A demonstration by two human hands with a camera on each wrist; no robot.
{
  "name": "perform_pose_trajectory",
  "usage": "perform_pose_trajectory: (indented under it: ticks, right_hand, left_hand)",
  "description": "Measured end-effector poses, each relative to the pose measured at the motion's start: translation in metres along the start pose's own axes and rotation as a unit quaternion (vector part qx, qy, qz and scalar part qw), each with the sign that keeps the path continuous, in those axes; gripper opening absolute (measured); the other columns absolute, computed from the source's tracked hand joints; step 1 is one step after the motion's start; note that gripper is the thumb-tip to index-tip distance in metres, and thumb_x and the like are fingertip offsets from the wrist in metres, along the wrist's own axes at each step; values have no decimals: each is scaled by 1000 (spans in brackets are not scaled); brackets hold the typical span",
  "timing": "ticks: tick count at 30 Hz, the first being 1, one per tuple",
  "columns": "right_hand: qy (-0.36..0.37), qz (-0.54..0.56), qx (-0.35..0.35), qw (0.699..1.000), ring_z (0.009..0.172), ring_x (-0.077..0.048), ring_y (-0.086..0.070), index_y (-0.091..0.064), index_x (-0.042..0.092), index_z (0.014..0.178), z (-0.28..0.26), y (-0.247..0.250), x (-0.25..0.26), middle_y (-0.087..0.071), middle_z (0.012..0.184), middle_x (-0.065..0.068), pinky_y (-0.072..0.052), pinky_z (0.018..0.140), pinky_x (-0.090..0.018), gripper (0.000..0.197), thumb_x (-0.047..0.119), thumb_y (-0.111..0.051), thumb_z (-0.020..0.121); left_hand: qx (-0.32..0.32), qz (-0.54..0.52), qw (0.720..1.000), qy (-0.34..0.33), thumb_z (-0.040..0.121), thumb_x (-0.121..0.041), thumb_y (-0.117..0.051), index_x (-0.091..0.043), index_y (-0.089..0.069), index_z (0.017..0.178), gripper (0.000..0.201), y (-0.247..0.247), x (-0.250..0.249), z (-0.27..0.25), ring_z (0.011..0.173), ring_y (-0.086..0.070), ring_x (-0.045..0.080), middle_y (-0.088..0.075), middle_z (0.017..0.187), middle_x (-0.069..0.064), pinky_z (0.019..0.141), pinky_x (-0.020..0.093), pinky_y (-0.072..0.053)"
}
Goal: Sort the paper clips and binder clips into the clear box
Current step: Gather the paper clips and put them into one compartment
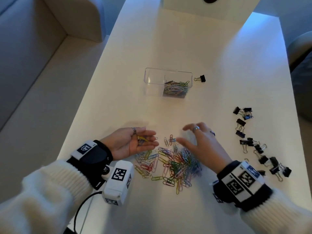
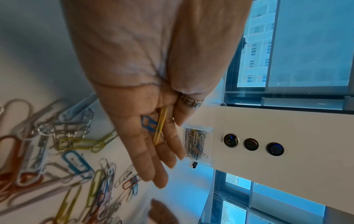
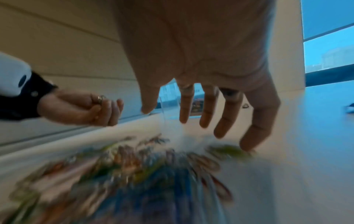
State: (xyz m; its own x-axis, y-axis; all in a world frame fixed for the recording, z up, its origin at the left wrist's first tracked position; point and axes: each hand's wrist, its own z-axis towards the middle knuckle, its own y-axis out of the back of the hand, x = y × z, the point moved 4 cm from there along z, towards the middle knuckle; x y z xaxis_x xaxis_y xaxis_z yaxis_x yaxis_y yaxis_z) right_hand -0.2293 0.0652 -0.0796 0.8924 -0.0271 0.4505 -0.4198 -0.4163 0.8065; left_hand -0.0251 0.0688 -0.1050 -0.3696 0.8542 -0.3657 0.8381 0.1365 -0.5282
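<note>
A heap of coloured paper clips (image 1: 172,164) lies on the white table (image 1: 185,48) near its front edge, between my hands. My left hand (image 1: 151,135) is turned palm up at the heap's left end. Its thumb pins a few paper clips (image 2: 160,128), one yellow and one blue, against the fingers. My right hand (image 1: 184,135) hovers over the far right of the heap with fingers spread and nothing in it; it is blurred. The clear box (image 1: 154,81) stands mid-table. Its right compartment holds paper clips (image 1: 176,88), and its left one looks bare. Several black binder clips (image 1: 258,149) lie scattered at the right.
One black binder clip (image 1: 200,78) lies just right of the box. A white unit (image 2: 250,144) with three round buttons stands at the table's far end. A pale sofa (image 1: 33,65) runs along the table's left side. Windows show beyond in the wrist views.
</note>
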Motion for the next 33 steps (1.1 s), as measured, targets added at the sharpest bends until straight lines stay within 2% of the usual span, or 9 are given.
perform_pose_trajectory:
  ticks: [3,6,9,17,21,25,27,30,33]
  right_hand:
    - [-41,-46,87,994,114,-16,-32,-38,36,120,-18,-17,-18,-30,123,6,-45,94,-43,71,71,-59,63]
    - [-10,-40,102,994,107,-12,-23,-37,37,116,-30,-27,-12,-26,115,8,-47,89,-36,73,58,-74,57]
    - [8,-40,98,994,101,-10,-20,-41,32,116,-34,-35,-7,-25,112,7,-44,84,-28,68,45,-78,61]
    - [30,27,65,997,98,-11,-42,-62,21,101,-25,-41,-2,-51,98,8,-34,82,-17,23,22,-68,79]
    - [-13,64,41,997,87,-12,-57,-67,13,96,-15,-40,-7,-65,95,1,-45,80,-17,18,20,-68,80]
    - [-18,122,32,992,71,-4,-59,-71,10,87,-10,-32,-8,-70,87,0,-42,64,2,10,13,-71,77]
    - [-12,138,21,990,67,0,-56,-72,9,84,-8,-22,-5,-70,83,1,-38,61,5,7,10,-71,76]
    - [5,163,-12,986,70,-2,-56,-72,10,83,-3,-3,7,-65,77,3,-40,64,2,7,10,-71,76]
    - [40,184,-46,981,73,-6,-57,-72,13,82,4,17,29,-65,76,3,-42,66,-4,8,11,-72,75]
  left_hand:
    - [-5,4,1000,-4,96,-18,-38,2,-73,71,47,3,2,2,70,-71,27,-68,72,15,61,31,-60]
    - [-12,-5,1000,-11,96,-18,-37,2,-72,72,47,4,4,4,71,-71,27,-68,71,16,64,32,-60]
    - [-17,-6,1000,-18,97,-17,-37,2,-72,69,49,6,7,5,70,-71,27,-68,70,15,63,31,-60]
    - [-17,7,999,-31,97,-16,-35,0,-73,65,53,-4,8,11,68,-71,26,-67,67,13,63,31,-60]
    - [-21,18,999,-39,98,-15,-36,2,-71,71,47,-9,8,14,67,-71,26,-67,68,13,64,32,-60]
    - [-23,19,999,-40,97,-15,-36,2,-68,76,42,-13,10,14,65,-70,24,-67,69,13,66,33,-59]
    - [-23,16,999,-41,98,-15,-36,3,-65,81,38,-15,10,13,64,-70,23,-67,69,12,65,32,-59]
    - [-18,-5,999,-39,98,-15,-36,3,-63,85,35,-20,11,14,65,-70,23,-67,71,13,65,32,-59]
    - [10,-35,999,14,97,-20,-36,6,-60,93,36,-32,19,17,68,-70,28,-68,78,20,68,36,-58]
